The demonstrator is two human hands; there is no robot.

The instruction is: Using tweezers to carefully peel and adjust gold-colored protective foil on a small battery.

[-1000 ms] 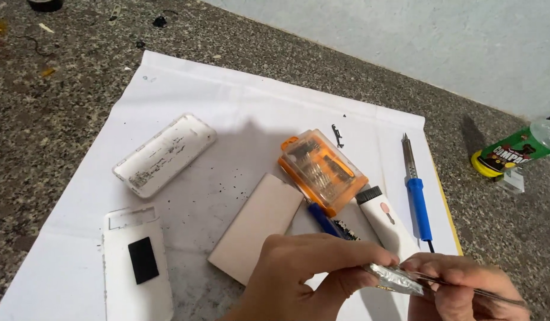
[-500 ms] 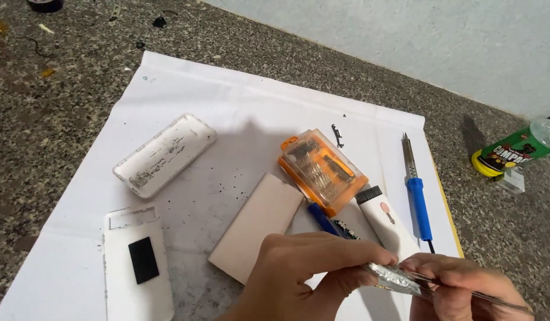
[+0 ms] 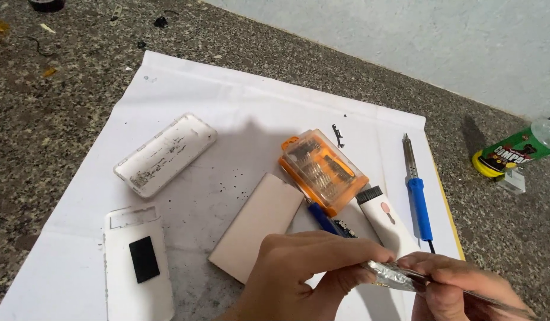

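Now: both hands pinch a foil scrap

Left hand [image 3: 298, 273] fingers clamp the silvery foil piece [image 3: 389, 276] at bottom centre; right hand [image 3: 459, 285] fingers close on a thin metal tool [image 3: 495, 299] touching it. One orange bit case [image 3: 322, 170], one blue soldering iron [image 3: 416, 190], two white shells [image 3: 166, 154], one tan panel [image 3: 258, 224] lie on white paper [image 3: 239, 107]. One green labelled bottle [image 3: 519, 151] lies far right.

Foil-wrapped piece pinched between two hands

The small crinkled silvery piece [image 3: 389, 275] lies roughly level, held above the white paper at the lower right, with a thin metal tool [image 3: 465, 288] touching its right end.
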